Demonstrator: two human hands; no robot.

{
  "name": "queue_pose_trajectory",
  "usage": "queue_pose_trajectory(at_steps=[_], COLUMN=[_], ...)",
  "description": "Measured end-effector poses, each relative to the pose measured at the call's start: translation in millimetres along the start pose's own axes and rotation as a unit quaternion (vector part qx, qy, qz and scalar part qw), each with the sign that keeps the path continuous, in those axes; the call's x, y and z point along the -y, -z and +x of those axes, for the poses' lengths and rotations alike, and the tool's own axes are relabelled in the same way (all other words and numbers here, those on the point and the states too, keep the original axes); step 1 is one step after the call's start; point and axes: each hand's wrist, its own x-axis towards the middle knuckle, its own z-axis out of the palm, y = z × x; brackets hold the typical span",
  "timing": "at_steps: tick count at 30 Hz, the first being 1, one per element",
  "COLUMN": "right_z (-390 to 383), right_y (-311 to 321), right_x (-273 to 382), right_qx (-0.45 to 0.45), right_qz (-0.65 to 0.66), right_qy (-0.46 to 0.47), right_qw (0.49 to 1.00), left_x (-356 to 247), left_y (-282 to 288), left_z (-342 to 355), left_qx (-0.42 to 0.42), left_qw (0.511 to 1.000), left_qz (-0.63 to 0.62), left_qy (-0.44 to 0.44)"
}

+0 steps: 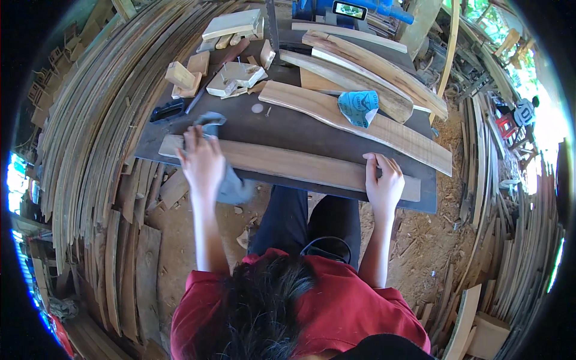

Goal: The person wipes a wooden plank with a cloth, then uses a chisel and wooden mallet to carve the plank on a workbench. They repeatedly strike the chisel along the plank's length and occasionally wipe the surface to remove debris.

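Observation:
My left hand (203, 161), slightly blurred, has curled fingers on a grey-blue cloth (231, 187) that hangs over the table's near edge, across the left part of a long, narrow wooden board (288, 164). My right hand (385, 179) grips that board near its right end, thumb and fingers at its edge. Behind it lies a wider curved plank (408, 141) with a blue printed sheet, probably sandpaper (358, 108), on it.
The dark tabletop (300, 132) holds wood blocks (231, 24), more curved planks (372, 66), a black-handled tool (167, 110) and a propped phone (349, 10). Timber stacks (90, 132) line both sides, with a red chair (505, 126) at right. Shavings lie on the floor.

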Motion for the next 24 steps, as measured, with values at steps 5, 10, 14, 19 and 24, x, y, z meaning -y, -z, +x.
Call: queue_pose_trajectory(at_steps=[5, 10, 14, 19, 24], right_z=[0.0, -1.2, -1.5, -9.2, -60.0], right_y=[0.0, -0.9, 0.5, 10.5, 28.3], right_x=[1.9, 2.1, 1.9, 3.1, 23.8], right_qx=[-0.009, -0.003, 0.000, -0.075, -0.043], right_qz=[0.006, 0.002, -0.003, 0.099, 0.283], right_qy=[0.012, 0.004, 0.003, 0.012, -0.138], right_qw=[1.000, 1.000, 1.000, 0.992, 0.948], left_x=[34.5, -24.3, -81.7, -119.9, -135.0], left_y=[7.3, -4.3, -5.3, 1.2, 31.9], left_z=[24.7, -12.4, -62.0, -83.4, -84.7], left_qx=[0.001, -0.042, -0.085, -0.089, 0.020], left_qw=[0.997, 0.999, 0.986, 0.929, 0.824], left_qz=[0.026, 0.022, 0.016, -0.257, -0.524], left_qy=[0.077, -0.016, -0.143, -0.251, -0.214])
